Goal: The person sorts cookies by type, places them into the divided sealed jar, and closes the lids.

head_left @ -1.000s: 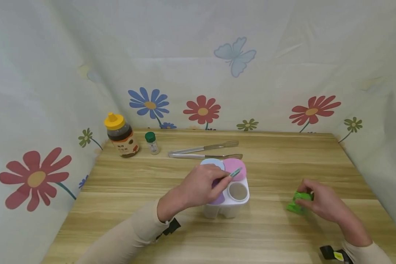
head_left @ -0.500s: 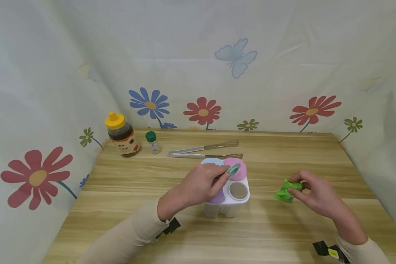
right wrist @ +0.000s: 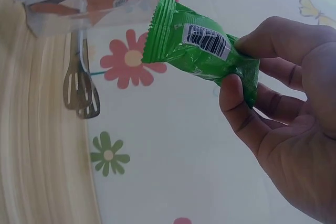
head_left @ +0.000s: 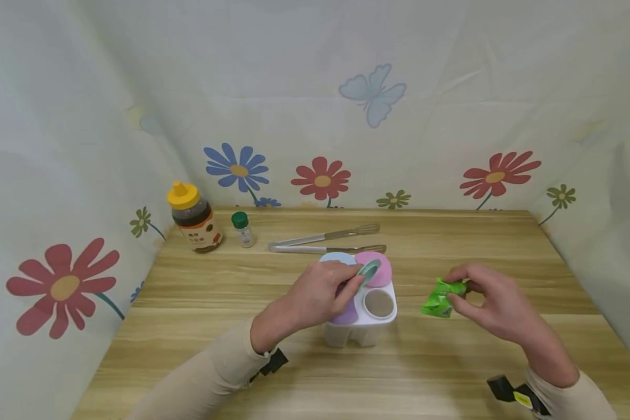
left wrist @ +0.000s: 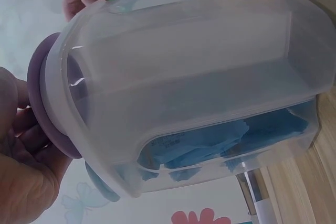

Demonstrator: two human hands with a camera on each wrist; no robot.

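The packet (head_left: 438,298) is bright green with a white barcode patch. The container (head_left: 361,326) is translucent white, its lids (head_left: 378,274) pink, pale blue, lilac and teal. The surface (head_left: 451,361) shows light wood grain. The backdrop (head_left: 315,105) is pale, printed with red and blue flowers and a blue butterfly. The bottle (head_left: 193,217) is brown with a yellow cap.

There are no words I can read. The green packet (right wrist: 202,51) has a white patch with black barcode lines, but its tiny numbers are too blurry. The honey bottle (head_left: 193,219) has a label, also too small.
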